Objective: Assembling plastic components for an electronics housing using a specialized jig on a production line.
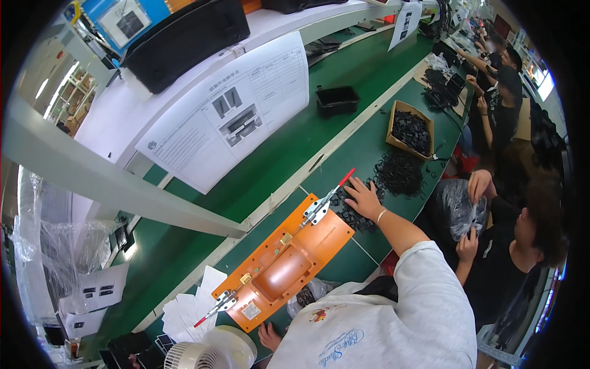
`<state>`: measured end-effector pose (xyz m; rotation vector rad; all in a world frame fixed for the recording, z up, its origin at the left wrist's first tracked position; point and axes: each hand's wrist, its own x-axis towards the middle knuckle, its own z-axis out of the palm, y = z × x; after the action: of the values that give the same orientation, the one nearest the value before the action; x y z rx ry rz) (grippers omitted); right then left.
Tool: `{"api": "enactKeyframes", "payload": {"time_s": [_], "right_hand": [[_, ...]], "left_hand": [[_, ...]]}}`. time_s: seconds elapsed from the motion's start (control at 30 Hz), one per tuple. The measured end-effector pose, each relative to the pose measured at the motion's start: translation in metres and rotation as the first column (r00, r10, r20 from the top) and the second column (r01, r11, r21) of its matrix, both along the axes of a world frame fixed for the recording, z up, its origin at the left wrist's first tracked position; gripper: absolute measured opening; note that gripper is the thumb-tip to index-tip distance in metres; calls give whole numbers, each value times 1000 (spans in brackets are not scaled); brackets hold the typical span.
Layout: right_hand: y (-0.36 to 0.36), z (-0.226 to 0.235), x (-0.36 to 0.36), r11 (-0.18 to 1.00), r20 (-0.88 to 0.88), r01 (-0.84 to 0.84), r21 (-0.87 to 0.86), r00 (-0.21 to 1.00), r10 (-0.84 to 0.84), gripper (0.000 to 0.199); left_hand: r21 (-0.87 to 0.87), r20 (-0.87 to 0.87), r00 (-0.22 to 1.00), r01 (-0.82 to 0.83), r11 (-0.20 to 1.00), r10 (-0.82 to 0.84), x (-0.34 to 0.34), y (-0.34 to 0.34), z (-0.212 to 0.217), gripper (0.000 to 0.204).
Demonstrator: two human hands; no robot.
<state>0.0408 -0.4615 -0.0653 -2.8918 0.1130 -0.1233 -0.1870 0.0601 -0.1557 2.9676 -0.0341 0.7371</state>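
An orange fixture plate [332, 237] lies at a slant on the green bench in front of me, with a shallow recess along its middle. Two metal toggle clamps with red handles sit on it, an upper clamp [318, 211] and a lower clamp [226, 301]. My right hand [365, 200] reaches over a loose heap of small black parts [356, 219], fingers spread, close to the upper clamp's red handle. At the plate's near lower corner, my left hand [269, 337] rests with its fingers apart; part of it is hidden by my shirt.
Beyond the right hand are a bigger black heap [399, 174] and a cardboard box [393, 136] of black parts. A black tray [337, 100] stands on the far strip. White papers [190, 313] and a fan [196, 355] sit lower left. A co-worker at right handles a plastic bag [460, 208].
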Motion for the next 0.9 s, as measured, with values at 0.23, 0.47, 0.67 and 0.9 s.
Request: {"api": "enactKeyframes", "payload": {"time_s": [0.23, 0.47, 0.67, 0.9], "right_hand": [[30, 1, -8, 999, 28, -47, -1, 999, 47, 56], [26, -19, -9, 995, 170, -87, 49, 982, 77, 31], [30, -6, -27, 985, 301, -3, 173, 952, -50, 25], [83, 82, -34, 862, 573, -59, 503, 770, -282, 14]], "left_hand": [[-6, -177, 984, -4, 1000, 3, -3, 3, -2, 68], [-184, -215, 976, -16, 983, -24, -7, 5, -3, 68], [-272, -363, 925, 6, 962, -109, -5, 0, 20, 69], [-264, -417, 906, -48, 963, -69, 1, -21, 64, 59]]}}
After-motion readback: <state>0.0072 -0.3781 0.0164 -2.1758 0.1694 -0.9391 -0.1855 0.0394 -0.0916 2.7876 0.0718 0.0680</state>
